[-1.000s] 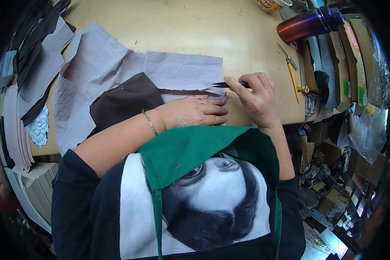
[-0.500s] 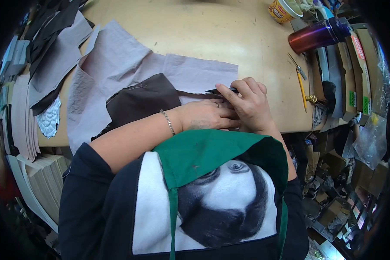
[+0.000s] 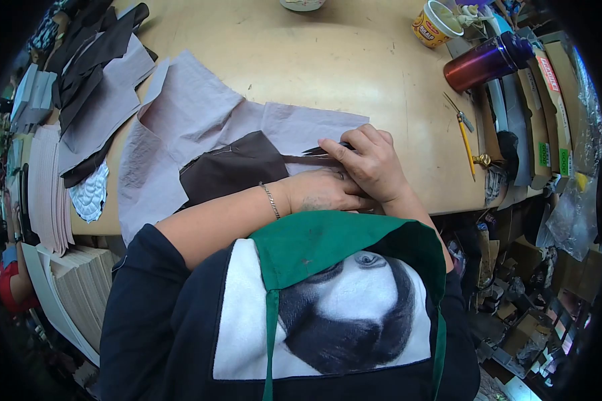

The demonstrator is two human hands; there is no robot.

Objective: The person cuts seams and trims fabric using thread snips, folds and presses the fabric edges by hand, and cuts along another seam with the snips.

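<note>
Right of frame centre, the right hand (image 3: 371, 160) pinches a slim dark tool (image 3: 316, 151) at the pale cloth (image 3: 308, 121); the left hand (image 3: 322, 192) lies palm down below, probably steadying the cloth, though I cannot tell its grip

The left forearm (image 3: 214, 230) slants across the front of the body, sleeve ending near the elbow. The left hand (image 3: 324, 192) lies palm down, its fingertips hidden behind the right hand (image 3: 368, 160), which is raised from a bent wrist, thumb extended toward the left, fingers curled.
</note>
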